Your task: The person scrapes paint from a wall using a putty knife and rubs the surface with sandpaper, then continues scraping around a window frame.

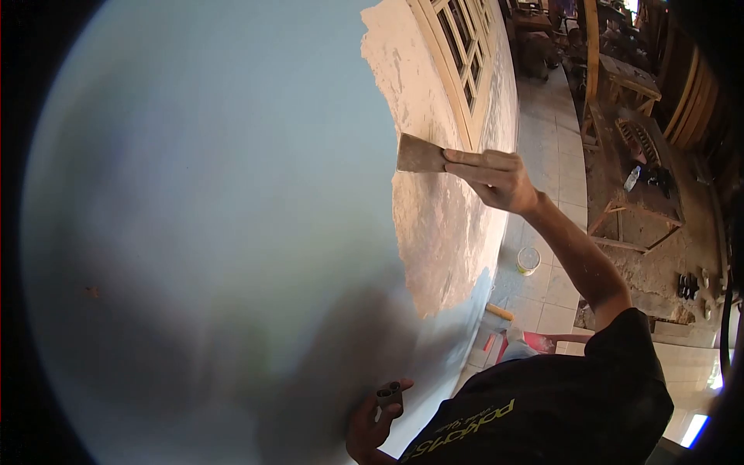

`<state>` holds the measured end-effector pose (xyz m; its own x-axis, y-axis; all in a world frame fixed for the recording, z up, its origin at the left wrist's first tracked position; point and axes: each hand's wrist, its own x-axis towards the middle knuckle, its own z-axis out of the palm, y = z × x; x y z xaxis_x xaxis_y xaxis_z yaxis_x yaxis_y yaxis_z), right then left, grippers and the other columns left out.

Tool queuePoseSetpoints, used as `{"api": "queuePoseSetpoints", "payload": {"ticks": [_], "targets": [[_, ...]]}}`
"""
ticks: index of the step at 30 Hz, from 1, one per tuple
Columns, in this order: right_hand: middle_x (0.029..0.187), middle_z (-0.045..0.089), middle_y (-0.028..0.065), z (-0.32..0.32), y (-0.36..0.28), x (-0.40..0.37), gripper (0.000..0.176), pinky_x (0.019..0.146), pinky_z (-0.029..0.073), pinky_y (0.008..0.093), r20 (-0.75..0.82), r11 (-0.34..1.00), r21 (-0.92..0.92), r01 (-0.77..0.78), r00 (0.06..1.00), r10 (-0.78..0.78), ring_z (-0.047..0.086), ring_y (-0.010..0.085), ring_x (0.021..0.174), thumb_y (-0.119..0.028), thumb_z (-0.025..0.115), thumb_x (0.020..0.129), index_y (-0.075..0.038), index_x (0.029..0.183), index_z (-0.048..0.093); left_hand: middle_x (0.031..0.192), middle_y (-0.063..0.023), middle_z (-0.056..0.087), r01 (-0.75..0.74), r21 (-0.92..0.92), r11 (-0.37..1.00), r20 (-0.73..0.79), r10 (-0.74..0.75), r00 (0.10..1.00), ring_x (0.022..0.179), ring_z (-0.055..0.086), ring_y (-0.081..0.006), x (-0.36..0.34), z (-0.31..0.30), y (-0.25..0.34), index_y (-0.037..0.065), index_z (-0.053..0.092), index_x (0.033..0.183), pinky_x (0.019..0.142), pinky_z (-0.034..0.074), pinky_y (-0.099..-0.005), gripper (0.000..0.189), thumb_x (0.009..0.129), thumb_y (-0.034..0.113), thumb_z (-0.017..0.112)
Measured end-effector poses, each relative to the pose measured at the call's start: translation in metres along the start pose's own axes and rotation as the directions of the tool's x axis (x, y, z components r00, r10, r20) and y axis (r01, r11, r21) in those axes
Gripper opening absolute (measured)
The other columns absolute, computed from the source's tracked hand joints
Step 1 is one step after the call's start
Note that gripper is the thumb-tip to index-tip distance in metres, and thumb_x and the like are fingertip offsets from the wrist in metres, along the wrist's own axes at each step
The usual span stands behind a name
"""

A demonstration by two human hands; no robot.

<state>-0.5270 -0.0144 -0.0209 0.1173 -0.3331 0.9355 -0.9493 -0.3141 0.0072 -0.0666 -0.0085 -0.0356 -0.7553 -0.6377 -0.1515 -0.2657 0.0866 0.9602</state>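
My right hand [496, 177] grips the handle end of a flat metal scraper [420, 154]. The scraper's wide edge lies at the border between the blue paint of the wall [232, 170] and a bare, patchy plaster area [434, 225]. Low in the view, my left hand [370, 434] is closed around a small dark object [389, 395] with two round openings, in front of the shaded lower part of the wall.
A framed window [465, 54] is set in the wall at the top. On the tiled floor stands a white tub [528, 261], with a red item [542, 342] below it. At the right, a wooden table [643, 182] holds a bottle [632, 179].
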Motion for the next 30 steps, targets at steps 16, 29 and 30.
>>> {"api": "queuePoseSetpoints", "payload": {"ticks": [16, 29, 30], "targets": [[0.113, 0.069, 0.0197, 0.01, -0.131, 0.009, 0.025, 0.079, 0.058, 0.0309, -0.094, 0.761, 0.218, -0.611, 0.763, 0.64, 0.071, 0.0282, 0.1, 0.005, 0.064, 0.087, 0.0, 0.11, 0.07, 0.126, -0.0093, 0.064, -0.006, -0.07, 0.998, 0.02, 0.008, 1.0, 0.125, 0.054, -0.0238, -0.003, 0.003, -0.004, 0.003, 0.06, 0.126, 0.11, 0.035, -0.0393, 0.036, 0.091, 0.001, 0.054], [0.113, 0.069, 0.0198, 0.014, -0.149, 0.009, 0.024, 0.075, 0.057, 0.0287, -0.123, 0.711, 0.266, -0.652, 0.708, 0.695, 0.071, 0.0243, 0.097, 0.005, 0.064, 0.088, 0.001, 0.112, 0.069, 0.125, -0.0112, 0.066, -0.025, 0.047, 0.999, 0.04, 0.023, 0.999, 0.121, 0.058, -0.0233, 0.001, 0.005, 0.005, 0.002, 0.059, 0.125, 0.105, 0.04, -0.0372, 0.039, 0.088, -0.006, 0.055], [0.113, 0.069, 0.0199, 0.015, -0.15, 0.009, 0.025, 0.074, 0.057, 0.028, -0.126, 0.724, 0.258, -0.639, 0.721, 0.681, 0.071, 0.0233, 0.096, 0.006, 0.063, 0.088, 0.001, 0.112, 0.069, 0.12, -0.0127, 0.067, -0.054, 0.045, 0.998, 0.011, 0.054, 0.998, 0.117, 0.06, -0.0255, 0.001, 0.007, 0.005, 0.001, 0.06, 0.122, 0.103, 0.041, -0.0406, 0.033, 0.091, 0.009, 0.06]]}}
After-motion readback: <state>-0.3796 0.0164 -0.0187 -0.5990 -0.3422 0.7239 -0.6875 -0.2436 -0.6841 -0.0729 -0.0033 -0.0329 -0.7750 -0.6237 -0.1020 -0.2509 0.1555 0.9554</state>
